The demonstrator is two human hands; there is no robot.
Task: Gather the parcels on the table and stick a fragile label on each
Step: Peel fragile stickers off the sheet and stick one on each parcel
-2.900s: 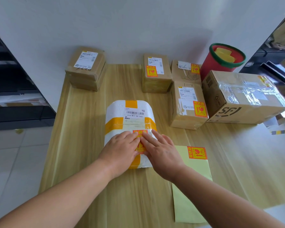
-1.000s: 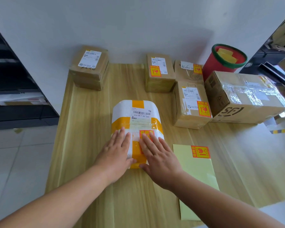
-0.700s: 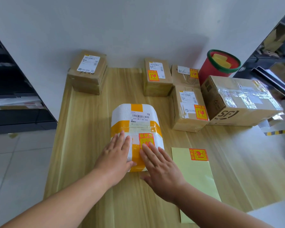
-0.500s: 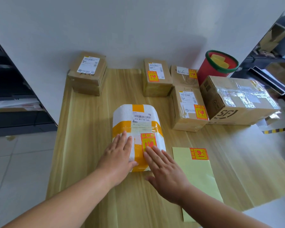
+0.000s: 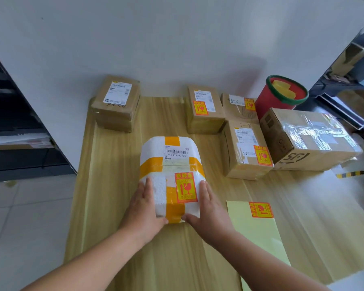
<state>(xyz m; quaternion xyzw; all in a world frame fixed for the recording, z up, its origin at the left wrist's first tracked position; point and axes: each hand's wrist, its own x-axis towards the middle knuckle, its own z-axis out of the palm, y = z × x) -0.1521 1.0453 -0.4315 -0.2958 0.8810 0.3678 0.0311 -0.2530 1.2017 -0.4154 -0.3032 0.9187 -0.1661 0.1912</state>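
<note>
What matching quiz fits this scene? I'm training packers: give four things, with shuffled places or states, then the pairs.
Things:
1. white parcel
2. far-left box
3. red bin
4. yellow sheet

Places or states:
A. has no fragile label
B. lies flat, one sticker left on it
C. between both hands
D. behind the big taped box

Pairs: 1-C, 2-A, 3-D, 4-B

White foam parcel (image 5: 170, 164), orange tape, fragile label (image 5: 186, 187) on top, mid-table.
</note>
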